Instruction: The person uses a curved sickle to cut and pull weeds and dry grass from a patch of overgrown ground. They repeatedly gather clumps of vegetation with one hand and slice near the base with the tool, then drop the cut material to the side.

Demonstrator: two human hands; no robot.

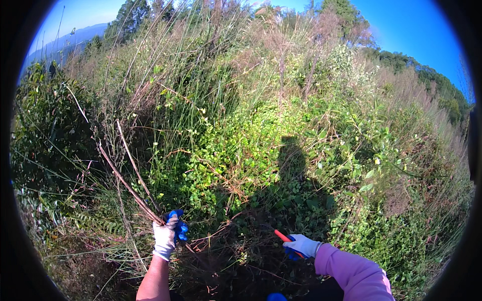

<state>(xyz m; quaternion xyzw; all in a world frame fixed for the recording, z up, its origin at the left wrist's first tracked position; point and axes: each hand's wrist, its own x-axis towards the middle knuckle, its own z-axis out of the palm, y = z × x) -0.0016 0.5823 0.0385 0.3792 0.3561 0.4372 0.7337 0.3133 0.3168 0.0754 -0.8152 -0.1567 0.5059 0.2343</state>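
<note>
My left hand (pixel 168 234), in a white glove with a blue coated palm, grips several dry woody stems (pixel 130 188). They slant up and to the left out of the fist, and thinner reddish twigs (pixel 211 236) trail on its right side. At the lower right, my right hand (pixel 302 246) wears a matching glove and is closed around an orange-red tool handle (pixel 283 236). Dark undergrowth hides the tool's working end, so its kind does not show. The two hands are well apart, both low over the shaded ground.
Leafy green ground cover (pixel 241 158) spreads ahead, crossed by a person's shadow (pixel 292 161). Tall grass (pixel 203 75) rises behind it. Dense bushes (pixel 52 131) stand at the left, and leafy shrubs (pixel 361 161) at the right. A blue object (pixel 276 297) shows at the bottom edge.
</note>
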